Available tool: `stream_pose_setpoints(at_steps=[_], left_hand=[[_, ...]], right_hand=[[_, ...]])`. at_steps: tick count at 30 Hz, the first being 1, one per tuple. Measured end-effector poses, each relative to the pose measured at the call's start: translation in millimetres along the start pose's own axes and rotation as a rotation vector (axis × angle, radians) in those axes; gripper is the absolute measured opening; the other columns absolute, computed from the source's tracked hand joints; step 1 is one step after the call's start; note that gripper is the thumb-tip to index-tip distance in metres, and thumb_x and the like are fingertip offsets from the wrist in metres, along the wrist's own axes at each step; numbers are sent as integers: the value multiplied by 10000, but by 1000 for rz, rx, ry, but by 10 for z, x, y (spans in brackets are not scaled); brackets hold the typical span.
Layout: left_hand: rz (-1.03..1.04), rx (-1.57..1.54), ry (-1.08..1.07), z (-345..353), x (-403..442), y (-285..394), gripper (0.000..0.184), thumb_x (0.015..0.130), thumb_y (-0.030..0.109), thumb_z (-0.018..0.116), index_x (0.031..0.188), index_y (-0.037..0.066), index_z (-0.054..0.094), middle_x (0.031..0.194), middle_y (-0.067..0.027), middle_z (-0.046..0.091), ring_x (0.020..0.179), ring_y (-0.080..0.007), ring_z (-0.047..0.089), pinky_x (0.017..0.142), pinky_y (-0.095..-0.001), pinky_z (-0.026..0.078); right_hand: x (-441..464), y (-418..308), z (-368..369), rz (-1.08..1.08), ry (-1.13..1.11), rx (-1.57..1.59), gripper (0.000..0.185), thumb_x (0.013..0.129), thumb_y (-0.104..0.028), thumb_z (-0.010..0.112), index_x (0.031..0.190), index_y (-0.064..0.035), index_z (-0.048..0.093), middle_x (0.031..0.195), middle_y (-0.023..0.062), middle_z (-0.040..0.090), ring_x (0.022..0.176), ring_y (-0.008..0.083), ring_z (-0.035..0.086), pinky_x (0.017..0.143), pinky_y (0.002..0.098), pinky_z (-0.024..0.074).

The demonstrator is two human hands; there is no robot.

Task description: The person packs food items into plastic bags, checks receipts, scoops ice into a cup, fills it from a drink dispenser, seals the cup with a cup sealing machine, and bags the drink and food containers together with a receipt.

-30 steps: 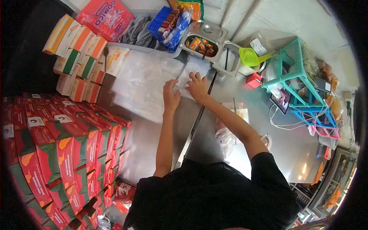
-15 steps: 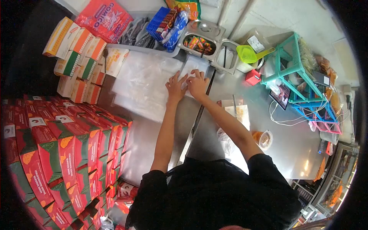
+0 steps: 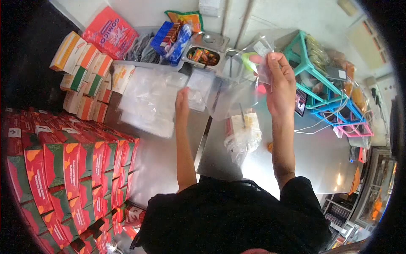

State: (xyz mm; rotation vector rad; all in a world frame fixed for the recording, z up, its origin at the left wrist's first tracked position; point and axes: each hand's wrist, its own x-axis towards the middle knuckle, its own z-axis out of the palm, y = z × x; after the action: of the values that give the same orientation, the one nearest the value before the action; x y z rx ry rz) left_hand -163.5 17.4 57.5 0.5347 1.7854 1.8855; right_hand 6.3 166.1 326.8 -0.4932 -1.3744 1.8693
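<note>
My right hand (image 3: 281, 82) is raised over the table, thumb and fingers pinched on a clear plastic bag (image 3: 232, 99). The bag hangs stretched to the left, and things behind show through it. My left hand (image 3: 182, 101) is closed beside the small stack of clear plastic bags (image 3: 198, 86); whether it grips an edge of plastic is not plain. To its left lies a larger pile of clear plastic bags (image 3: 146, 97). Below the raised bag is a paper food box in a plastic bag (image 3: 243, 135), with a dark stick-like thing on it.
Stacked red boxes (image 3: 67, 165) fill the left side, with orange and white boxes (image 3: 86, 76) behind. Steel containers (image 3: 205, 55) with sachets stand at the back. A teal basket rack (image 3: 315, 67) and white cables (image 3: 327, 127) are on the right.
My right hand has lifted from the small bag stack and moved right, drawing out a clear plastic bag. My left hand has shifted slightly left and its fingers have closed.
</note>
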Motion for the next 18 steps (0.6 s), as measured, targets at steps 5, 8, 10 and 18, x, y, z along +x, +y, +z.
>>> stream_pose_setpoints(at_steps=[5, 8, 10, 18], left_hand=[[51, -858, -692, 981, -1204, 1484, 652, 840, 526, 421, 1233, 9, 360, 1345, -157, 313, 1210, -283, 348, 999, -405, 281], [-99, -1201, -820, 1244, -1544, 1451, 592, 843, 467, 455, 1256, 59, 344, 1339, -156, 316, 1202, -294, 353, 970, -430, 314], [-204, -1557, -878, 1382, -1725, 1212, 582, 834, 429, 495, 1279, 93, 327, 1335, -164, 313, 1199, -307, 352, 952, -454, 330], [-276, -873, -736, 2309, -3090, 1459, 489, 820, 314, 585, 1178, 19, 432, 1106, -122, 501, 935, -215, 532, 762, -387, 472]], right_hand=[[-261, -293, -415, 81, -1, 120, 142, 882, -227, 492, 897, -87, 511, 871, 93, 638, 589, 86, 522, 540, 204, 414], [-515, -484, -792, 96, 5, 107, 136, 878, -220, 497, 892, -85, 511, 874, 96, 638, 573, 81, 523, 519, 201, 419], [-721, -612, -1117, 52, 65, 34, 126, 878, -206, 498, 886, -82, 515, 863, 102, 639, 571, 69, 526, 507, 191, 421], [-1538, -919, -2325, -183, 304, -322, 152, 885, -219, 507, 854, -71, 500, 793, 99, 643, 523, 31, 444, 469, 170, 328]])
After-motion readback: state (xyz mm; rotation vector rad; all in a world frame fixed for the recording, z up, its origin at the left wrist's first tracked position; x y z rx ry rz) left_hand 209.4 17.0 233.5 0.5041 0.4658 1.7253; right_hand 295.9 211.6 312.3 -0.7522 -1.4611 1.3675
